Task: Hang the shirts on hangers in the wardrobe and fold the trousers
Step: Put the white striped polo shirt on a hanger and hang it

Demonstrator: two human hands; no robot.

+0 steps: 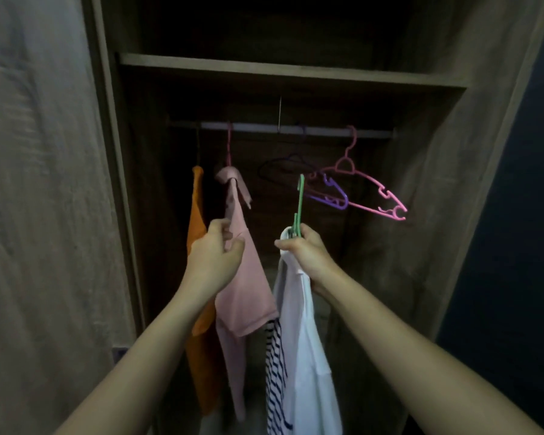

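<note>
I face an open wardrobe with a pale rail (pixel 280 128) across it. My right hand (pixel 305 251) grips a green hanger (pixel 299 205) by its neck, below the rail, with a white shirt (pixel 305 356) and a striped part (pixel 275 368) hanging from it. My left hand (pixel 215 252) pinches the pink shirt (pixel 245 277), which hangs from a pink hanger on the rail. An orange shirt (pixel 198 309) hangs just left of it, partly behind my left arm.
Empty hangers hang on the rail's right half: a pink hanger (pixel 368 186), a purple hanger (pixel 335 191) and a dark hanger (pixel 283 166). A shelf (pixel 280 70) runs above the rail. The wardrobe door (pixel 38 215) stands open at left, the side wall (pixel 446 199) at right.
</note>
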